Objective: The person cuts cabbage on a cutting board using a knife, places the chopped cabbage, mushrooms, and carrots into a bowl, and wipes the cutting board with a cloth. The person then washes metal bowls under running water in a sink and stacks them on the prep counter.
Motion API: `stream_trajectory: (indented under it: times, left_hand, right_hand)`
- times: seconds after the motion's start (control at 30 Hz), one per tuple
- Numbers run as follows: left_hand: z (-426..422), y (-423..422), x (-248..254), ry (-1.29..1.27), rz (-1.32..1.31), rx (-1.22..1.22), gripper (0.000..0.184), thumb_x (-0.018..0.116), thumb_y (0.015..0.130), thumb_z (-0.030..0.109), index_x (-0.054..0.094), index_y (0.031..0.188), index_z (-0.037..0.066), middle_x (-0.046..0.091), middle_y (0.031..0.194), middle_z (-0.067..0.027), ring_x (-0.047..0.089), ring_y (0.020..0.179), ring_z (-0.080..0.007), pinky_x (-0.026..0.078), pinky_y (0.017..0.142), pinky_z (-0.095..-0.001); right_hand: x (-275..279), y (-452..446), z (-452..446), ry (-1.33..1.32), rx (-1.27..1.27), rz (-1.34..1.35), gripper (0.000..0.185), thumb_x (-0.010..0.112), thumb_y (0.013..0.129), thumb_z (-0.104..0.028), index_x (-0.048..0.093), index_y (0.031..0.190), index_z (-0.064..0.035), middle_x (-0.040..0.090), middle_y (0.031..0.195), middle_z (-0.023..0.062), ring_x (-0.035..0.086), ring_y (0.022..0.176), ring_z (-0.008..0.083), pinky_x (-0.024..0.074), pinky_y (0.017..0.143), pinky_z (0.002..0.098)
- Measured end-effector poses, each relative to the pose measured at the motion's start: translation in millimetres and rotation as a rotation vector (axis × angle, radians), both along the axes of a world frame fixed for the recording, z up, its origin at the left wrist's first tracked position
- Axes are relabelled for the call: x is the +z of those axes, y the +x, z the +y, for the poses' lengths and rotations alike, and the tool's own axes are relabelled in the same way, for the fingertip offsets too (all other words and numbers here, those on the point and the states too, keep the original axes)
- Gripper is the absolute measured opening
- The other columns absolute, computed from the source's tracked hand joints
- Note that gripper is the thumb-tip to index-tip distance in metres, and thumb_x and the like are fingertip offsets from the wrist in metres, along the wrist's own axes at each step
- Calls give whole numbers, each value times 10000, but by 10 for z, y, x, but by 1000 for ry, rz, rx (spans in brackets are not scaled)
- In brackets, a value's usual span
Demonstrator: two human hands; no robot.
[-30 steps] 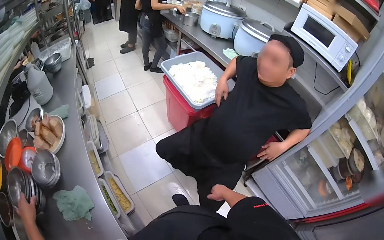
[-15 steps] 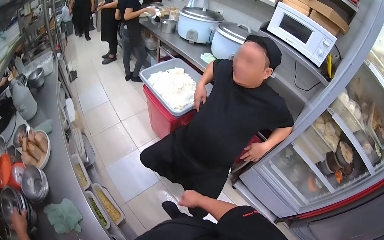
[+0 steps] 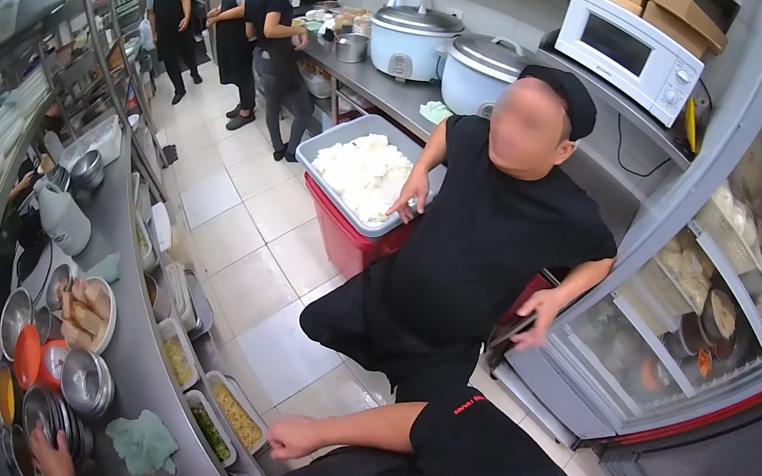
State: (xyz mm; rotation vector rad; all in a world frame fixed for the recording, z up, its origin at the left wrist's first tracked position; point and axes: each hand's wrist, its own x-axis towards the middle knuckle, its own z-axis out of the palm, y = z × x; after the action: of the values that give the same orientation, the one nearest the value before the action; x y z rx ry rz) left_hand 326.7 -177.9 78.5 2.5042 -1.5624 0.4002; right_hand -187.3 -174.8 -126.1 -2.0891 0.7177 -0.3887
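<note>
At the bottom left, my left hand [image 3: 52,459] grips the near rim of stacked metal bowls [image 3: 51,415] on the steel counter; part of the hand is hidden by the frame edge. More metal bowls [image 3: 88,381], orange bowls [image 3: 28,354] and a white bowl of pale brown food pieces [image 3: 88,314] stand close by. A green cloth [image 3: 142,442] lies to the right of the stack. My right hand [image 3: 295,437] is curled closed in front of my body, with nothing visible in it. Below it are containers of yellow shreds [image 3: 236,413] and chopped greens [image 3: 210,431].
A person in black [image 3: 513,230] stands close ahead, beside a grey tub of white food [image 3: 363,175] on a red bin [image 3: 341,236]. A glass-door fridge [image 3: 685,289] is at right. Several people stand along the tiled aisle [image 3: 252,166] farther back.
My view has shifted, so the scene sits farther right and lower. My right hand has moved left toward the counter. The person ahead has lifted a hand slightly from their side.
</note>
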Motion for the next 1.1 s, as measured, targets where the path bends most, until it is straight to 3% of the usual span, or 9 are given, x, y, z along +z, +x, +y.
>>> stream_trajectory:
  times: [0.17,0.3,0.43,0.53,0.6,0.63,0.77,0.87,1.1]
  left_hand:
    - [55,-225,-172,-87,-49,-168,538,703,848,275,528,1293,29,593,1246,-180,521,1205,-378,366,1015,-570]
    - [35,-1159,141,21,254,-436,465,707,827,185,573,1221,-22,613,1184,-201,560,1153,-370,420,992,-472]
    - [96,-1842,525,320,569,-624,491,715,794,158,581,1218,-48,658,1094,-229,664,955,-325,515,870,-395]
    - [130,-1892,525,305,663,-613,520,724,787,178,577,1233,-45,678,1043,-222,690,852,-292,539,777,-375]
    - [119,-1693,428,295,638,-535,522,724,789,184,577,1236,-41,678,1032,-218,686,884,-284,533,787,-370]
    - [117,-1529,383,323,414,-623,494,705,809,151,572,1247,-36,680,1024,-203,674,921,-266,525,803,-360]
    - [316,-1188,434,190,661,-384,450,660,838,66,565,1267,-27,666,1090,-188,644,991,-255,500,879,-356]
    - [533,-946,471,82,707,-417,481,661,853,140,551,1288,-34,655,1124,-189,626,1045,-255,478,930,-347]
    - [1156,-1023,745,206,598,-269,507,702,850,309,584,1257,32,673,1045,-157,645,893,-239,509,800,-361]
  right_hand:
    - [-284,-380,-108,-2,-51,221,321,696,781,-336,596,741,-34,613,743,181,601,741,387,470,660,483]
    - [-934,-965,-14,129,-108,677,340,690,780,-354,699,911,-41,686,907,197,659,890,378,529,750,464]
    - [-1246,-1798,491,413,-477,1152,424,692,762,-402,735,1023,-71,700,1066,169,676,990,334,544,813,449]
    - [-1281,-2553,803,384,-380,910,498,654,771,-470,734,995,-33,690,1071,199,659,1021,356,535,856,439]
    - [-1297,-2719,1007,470,-591,941,571,591,795,-524,726,965,4,679,1053,234,643,1027,387,522,884,437]
    - [-1324,-2752,1122,485,-705,963,588,550,815,-533,727,952,10,676,1040,247,643,1021,386,514,898,438]
    - [-1495,-2864,1556,509,-765,995,571,555,825,-516,722,1016,-4,674,1086,228,638,1041,384,505,914,442]
    - [-1589,-2781,1698,488,-756,1004,579,558,820,-529,722,1023,-12,670,1100,229,636,1046,387,501,917,448]
    - [-1293,-2140,897,291,-458,874,517,577,823,-498,735,881,-9,695,946,211,664,954,358,522,847,433]
